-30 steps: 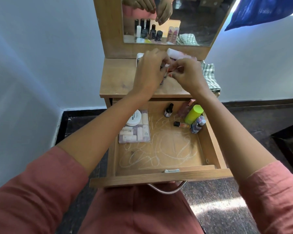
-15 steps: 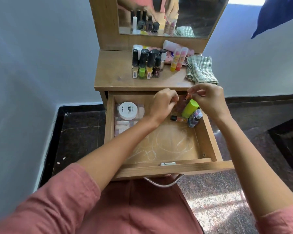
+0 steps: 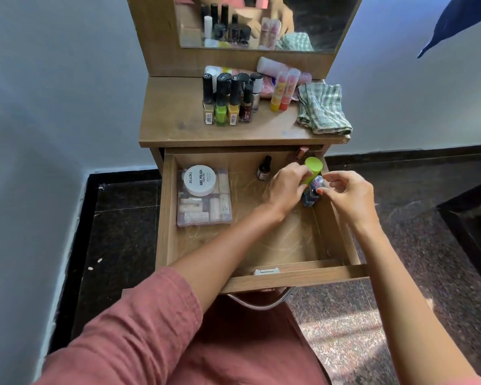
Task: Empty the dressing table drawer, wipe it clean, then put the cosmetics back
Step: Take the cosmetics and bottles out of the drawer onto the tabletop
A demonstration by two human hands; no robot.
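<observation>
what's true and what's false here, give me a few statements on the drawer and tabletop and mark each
1. The wooden drawer is pulled open. True.
2. The green checked cloth lies inside the drawer. False: it lies on the wooden tabletop, at its right.
3. The round white jar sits on the clear plastic box at the drawer's left. True.
4. Both hands rest on the tabletop. False: the left hand grips the lime-green plastic tube and the right hand pinches the small purple bottle, both in the drawer.
5. The drawer has been emptied. False: several cosmetics are in it.
</observation>
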